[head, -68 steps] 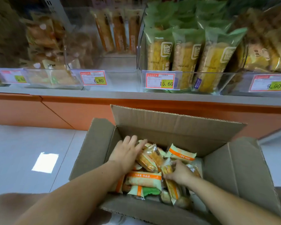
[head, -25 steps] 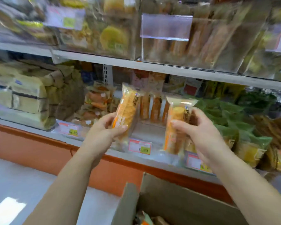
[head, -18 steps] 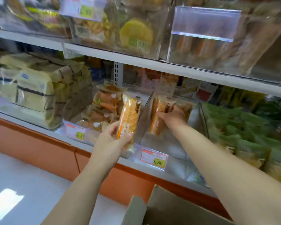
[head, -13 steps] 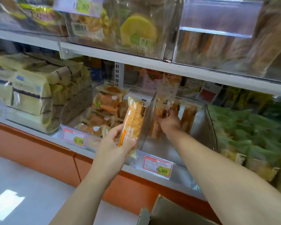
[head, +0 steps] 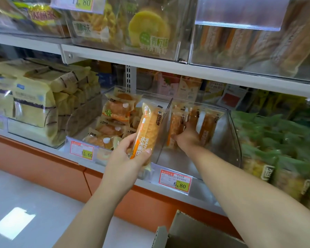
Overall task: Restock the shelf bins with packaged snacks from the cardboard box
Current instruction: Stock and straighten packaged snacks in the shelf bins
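My left hand point(head: 127, 158) grips an orange waffle bread packet point(head: 148, 127) upright in front of the clear shelf bin point(head: 229, 136) with the 6.80 price tag. My right hand point(head: 185, 137) reaches deep into that bin and holds a second packet point(head: 175, 122) standing against the bin's left wall, beside several like packets point(head: 207, 124) at the back. The front half of the bin floor is bare. Only the top flaps of the cardboard box point(head: 190, 231) show at the bottom edge.
Left of the bin is another bin of round bun packets point(head: 115, 120) tagged 15.60, then stacked yellow loaf bags point(head: 30, 97). Green packets point(head: 276, 149) fill the bin to the right. An upper shelf point(head: 168, 65) with more bins hangs close above. Grey floor point(head: 34, 203) lies lower left.
Both hands came up from the box, each with a packet. My right hand went into the 6.80 bin and pushed its packet to the back. The left hand has stayed in front.
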A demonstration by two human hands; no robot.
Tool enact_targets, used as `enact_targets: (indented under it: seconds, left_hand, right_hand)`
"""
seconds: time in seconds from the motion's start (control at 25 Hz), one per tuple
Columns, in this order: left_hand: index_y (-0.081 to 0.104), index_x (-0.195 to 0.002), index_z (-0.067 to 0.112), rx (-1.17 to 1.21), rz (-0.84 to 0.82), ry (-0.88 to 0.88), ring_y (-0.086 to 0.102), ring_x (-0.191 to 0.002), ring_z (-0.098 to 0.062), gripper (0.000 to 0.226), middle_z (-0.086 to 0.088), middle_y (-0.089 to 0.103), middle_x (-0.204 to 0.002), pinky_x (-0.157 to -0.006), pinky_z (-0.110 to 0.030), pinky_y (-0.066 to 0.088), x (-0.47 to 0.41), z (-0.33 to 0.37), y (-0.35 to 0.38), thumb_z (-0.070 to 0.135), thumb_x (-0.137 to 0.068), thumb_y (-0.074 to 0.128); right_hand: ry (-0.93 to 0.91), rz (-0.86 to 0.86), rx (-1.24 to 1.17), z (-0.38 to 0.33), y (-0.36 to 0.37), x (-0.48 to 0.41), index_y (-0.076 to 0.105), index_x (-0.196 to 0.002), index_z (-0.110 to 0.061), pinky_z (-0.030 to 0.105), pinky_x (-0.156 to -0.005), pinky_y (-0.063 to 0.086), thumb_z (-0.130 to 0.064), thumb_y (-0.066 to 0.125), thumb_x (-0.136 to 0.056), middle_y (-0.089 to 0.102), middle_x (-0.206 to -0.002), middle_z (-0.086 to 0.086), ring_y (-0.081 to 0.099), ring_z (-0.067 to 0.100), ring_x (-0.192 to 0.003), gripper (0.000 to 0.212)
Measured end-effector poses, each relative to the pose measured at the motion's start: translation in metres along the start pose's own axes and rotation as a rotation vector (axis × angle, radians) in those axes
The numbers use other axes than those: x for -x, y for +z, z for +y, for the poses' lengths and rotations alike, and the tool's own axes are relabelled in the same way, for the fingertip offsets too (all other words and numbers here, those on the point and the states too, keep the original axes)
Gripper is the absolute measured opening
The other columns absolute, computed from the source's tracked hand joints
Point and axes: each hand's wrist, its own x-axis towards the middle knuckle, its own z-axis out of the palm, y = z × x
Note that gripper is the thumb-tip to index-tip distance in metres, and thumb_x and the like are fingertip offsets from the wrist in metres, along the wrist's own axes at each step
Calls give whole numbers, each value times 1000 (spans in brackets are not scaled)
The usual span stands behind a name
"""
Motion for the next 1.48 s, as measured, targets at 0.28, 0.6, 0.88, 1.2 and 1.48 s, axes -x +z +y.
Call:
enact_targets:
  seconds: [0.28, 0.6, 0.88, 1.2, 1.48]
  left_hand:
    - [55, -132, 32, 15, 26, 23, 61, -100, 1, 46, 17, 62, -113, -89, -27, 52, 1, 5, 3, 22, -89, 69]
    - [54, -135, 40, -147, 7, 192, 51, -116, 0, 55, 21, 60, -122, -100, -31, 45, -7, 13, 27, 43, -82, 72]
    - [33, -151, 24, -492, 55, 175, 38, -139, -14, 60, 5, 41, -152, -109, -26, 29, -15, 1, 34, 31, -97, 56]
    - [38, -148, 33, -465, 47, 174, 52, -126, -16, 52, 10, 54, -141, -97, -26, 40, -18, -6, 33, 18, -99, 50]
    - [39, -148, 33, -479, 49, 193, 54, -124, -17, 52, 8, 56, -139, -96, -27, 42, -17, -6, 32, 19, -99, 50]
  right_hand:
    - [106, -120, -75, -4, -22, 16, 42, -138, -14, 33, -87, 47, -28, 71, -86, 60, -130, 6, 59, 26, -112, 62]
    - [-108, -501, -633, -46, -62, 108, 61, -121, -19, 38, -90, 55, -30, 64, -90, 73, -107, 1, 70, 19, -99, 33]
    - [257, 199, -416, -15, -51, 37, 46, -130, -10, 39, -95, 49, -24, 71, -85, 62, -117, 6, 61, 27, -105, 54]
    - [259, 164, -319, 11, -11, -7, 59, -121, -12, 44, -98, 49, -23, 69, -86, 65, -120, 11, 62, 32, -110, 38]
    - [296, 295, -392, 16, -12, -6, 59, -120, -14, 45, -101, 46, -21, 63, -90, 63, -122, 10, 58, 34, -114, 31]
